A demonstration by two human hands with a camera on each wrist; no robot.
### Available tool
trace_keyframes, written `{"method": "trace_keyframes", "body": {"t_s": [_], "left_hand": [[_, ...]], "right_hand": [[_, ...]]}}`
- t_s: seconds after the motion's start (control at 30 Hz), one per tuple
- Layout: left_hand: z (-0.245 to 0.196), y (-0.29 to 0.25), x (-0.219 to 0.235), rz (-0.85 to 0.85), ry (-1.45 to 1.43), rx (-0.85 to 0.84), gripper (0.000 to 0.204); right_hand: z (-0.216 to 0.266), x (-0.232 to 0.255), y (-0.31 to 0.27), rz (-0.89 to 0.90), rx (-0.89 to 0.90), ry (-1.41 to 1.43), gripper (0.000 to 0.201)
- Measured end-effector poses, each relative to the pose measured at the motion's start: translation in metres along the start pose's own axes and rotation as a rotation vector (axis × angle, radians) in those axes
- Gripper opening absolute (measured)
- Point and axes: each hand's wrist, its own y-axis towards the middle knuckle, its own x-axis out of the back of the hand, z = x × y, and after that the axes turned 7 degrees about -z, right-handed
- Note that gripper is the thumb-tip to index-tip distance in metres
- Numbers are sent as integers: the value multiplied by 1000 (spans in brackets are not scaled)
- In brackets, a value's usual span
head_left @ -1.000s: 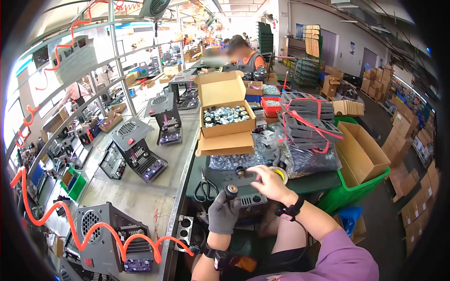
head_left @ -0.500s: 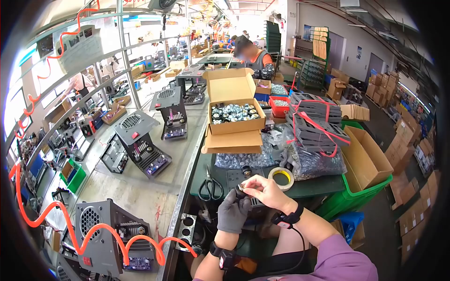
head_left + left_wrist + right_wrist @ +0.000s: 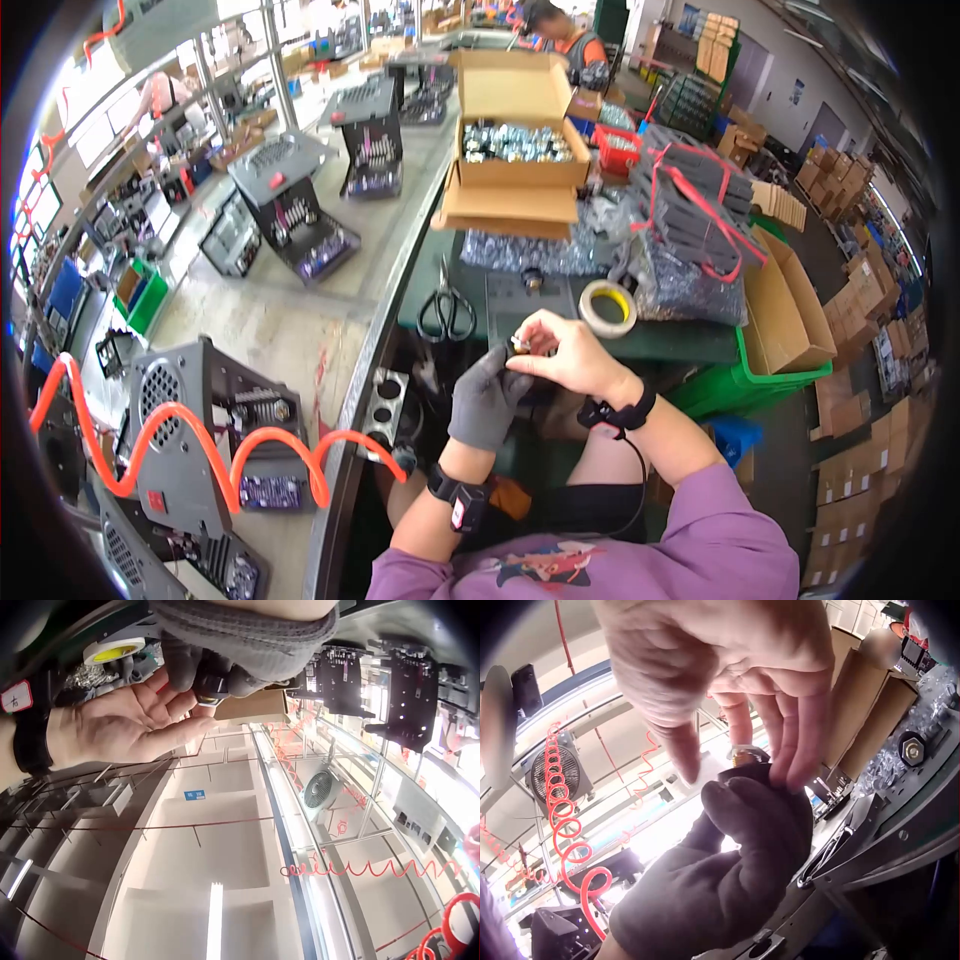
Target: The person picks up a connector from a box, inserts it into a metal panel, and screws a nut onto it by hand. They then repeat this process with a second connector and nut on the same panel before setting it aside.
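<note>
In the head view my gloved left hand (image 3: 485, 405) grips a black round part with a brass threaded end (image 3: 741, 759); its fingers hide most of the body. A silvery metal ring (image 3: 756, 752) sits around that brass end. My bare right hand (image 3: 575, 355) is right at the same end. The right wrist view shows its fingers around the ring, with the straight thumb (image 3: 682, 757) a little apart. Beyond the hands, a similar black part (image 3: 533, 279) stands on a dark metal plate (image 3: 505, 297).
Scissors (image 3: 446, 310) and a tape roll (image 3: 607, 307) lie on the green bench. Behind them are an open carton (image 3: 520, 180) of metal parts and strapped grey pieces (image 3: 695, 190). A green bin (image 3: 700, 395) stands right. At left, an orange coiled hose (image 3: 240, 440) crosses in front of dark chassis units.
The right hand has come from above the plate to the part in the left hand, and its fingers have shifted around the metal end. The head view has tilted down.
</note>
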Motion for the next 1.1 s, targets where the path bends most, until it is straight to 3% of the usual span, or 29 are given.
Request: {"method": "trace_keyframes", "body": {"t_s": [0.07, 0.2, 0.27, 0.3, 0.33, 0.4, 0.47, 0.53, 0.57, 0.6, 0.67, 0.7, 0.73, 0.8, 1.1], "left_hand": [[-8, -7, 3, -78, -400, 323, 21], [-9, -18, 0, -177, -393, 276, 21], [0, -15, 12, -254, -472, 272, 21], [13, -16, 26, -214, -295, 103, 21], [16, -13, 34, -220, -300, 106, 21], [21, -9, 51, -410, -332, 203, 22], [45, 0, 68, -402, -177, 131, 21], [58, 17, 71, -49, 196, 35, 23], [48, 19, 56, 67, 416, -73, 28], [58, 24, 53, 65, 410, -68, 28], [68, 32, 42, 129, 30, -24, 31], [69, 30, 43, 211, 313, -169, 32], [68, 30, 44, 211, 308, -162, 32], [68, 31, 44, 269, -836, 448, 36], [83, 19, 42, 146, -758, 315, 36]], "right_hand": [[-5, -2, -2, 36, -30, 88, 28], [-10, -8, -2, 53, -63, 188, 27], [-13, -6, 2, -3, 10, 101, 25], [-16, -4, 4, -53, -22, 140, 22], [-18, -1, 5, -99, -106, 233, 20], [-37, 4, 14, -178, -125, 250, 19], [-47, -3, 17, -184, -154, 223, 18], [-55, -15, 18, -149, -177, 66, 19], [-58, -19, 15, -138, -182, 47, 20], [-56, -22, 12, -146, -209, 75, 20], [-60, -22, 5, -204, -191, 70, 19], [-60, -21, 3, -203, -199, 66, 19], [-58, -18, 2, -202, -211, 89, 19], [-54, -13, 0, -211, -227, 105, 18], [-36, -12, -1, -131, -215, 17, 19]]}}
